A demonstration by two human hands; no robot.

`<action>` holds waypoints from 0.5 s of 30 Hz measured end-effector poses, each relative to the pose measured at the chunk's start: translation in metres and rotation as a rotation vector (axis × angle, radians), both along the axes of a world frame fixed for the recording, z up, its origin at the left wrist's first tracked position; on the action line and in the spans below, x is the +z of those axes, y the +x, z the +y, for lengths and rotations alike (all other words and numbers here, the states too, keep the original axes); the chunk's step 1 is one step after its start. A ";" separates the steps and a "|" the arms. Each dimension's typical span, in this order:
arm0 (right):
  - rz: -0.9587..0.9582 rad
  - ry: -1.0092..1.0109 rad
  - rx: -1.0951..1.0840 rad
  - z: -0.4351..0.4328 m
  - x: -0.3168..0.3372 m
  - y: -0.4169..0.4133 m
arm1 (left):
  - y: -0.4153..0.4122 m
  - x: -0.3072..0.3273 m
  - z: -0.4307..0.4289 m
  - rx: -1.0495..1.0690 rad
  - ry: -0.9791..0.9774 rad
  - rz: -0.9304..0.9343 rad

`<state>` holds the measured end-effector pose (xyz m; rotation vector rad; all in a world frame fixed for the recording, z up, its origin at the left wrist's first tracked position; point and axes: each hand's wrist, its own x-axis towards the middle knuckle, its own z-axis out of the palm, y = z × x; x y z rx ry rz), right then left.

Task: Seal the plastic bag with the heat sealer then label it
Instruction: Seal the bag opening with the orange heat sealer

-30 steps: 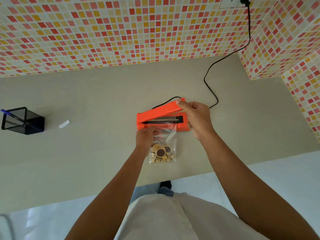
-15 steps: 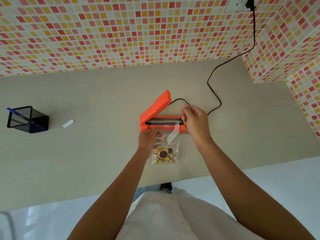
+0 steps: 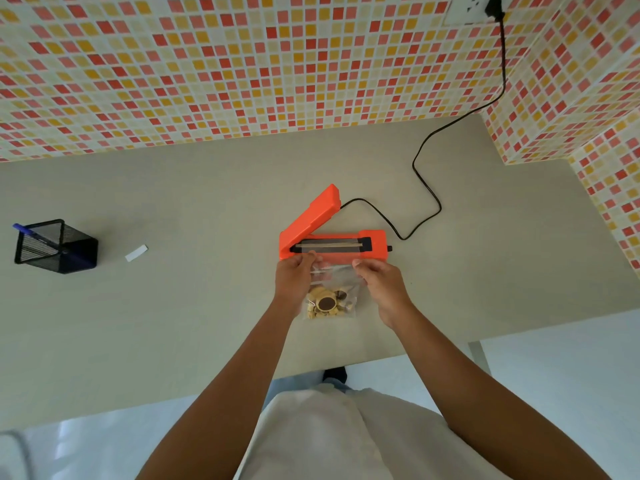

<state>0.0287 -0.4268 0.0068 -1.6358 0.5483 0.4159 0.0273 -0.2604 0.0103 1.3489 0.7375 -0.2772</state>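
Observation:
An orange heat sealer [image 3: 375, 241] sits mid-table with its lid [image 3: 313, 214] raised and the dark sealing strip exposed. Just in front of it lies a clear plastic bag [image 3: 337, 284] holding small tan pieces and a brown disc. My left hand [image 3: 294, 278] pinches the bag's top left corner at the sealer's front edge. My right hand [image 3: 381, 284] pinches the top right corner. A small white label [image 3: 136, 253] lies on the table to the left, apart from both hands.
A black mesh pen holder [image 3: 55, 247] with a blue pen stands at the far left. The sealer's black cord [image 3: 427, 188] runs back right to a wall socket [image 3: 491, 8]. Tiled walls close the back and right. The beige table's [image 3: 207, 306] front edge is near my body.
My right hand let go of the sealer lid, which swung up and stays raised. That hand came down to the bag's top right corner. My left hand stayed on the bag.

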 end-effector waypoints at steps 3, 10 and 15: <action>-0.052 0.022 -0.002 0.001 0.004 0.002 | 0.001 0.001 0.001 0.008 -0.017 -0.010; -0.177 0.046 0.012 0.005 0.010 0.005 | 0.000 0.002 0.001 0.032 -0.048 -0.086; -0.199 0.075 -0.010 0.004 0.011 0.003 | -0.002 -0.002 0.002 0.001 -0.021 -0.115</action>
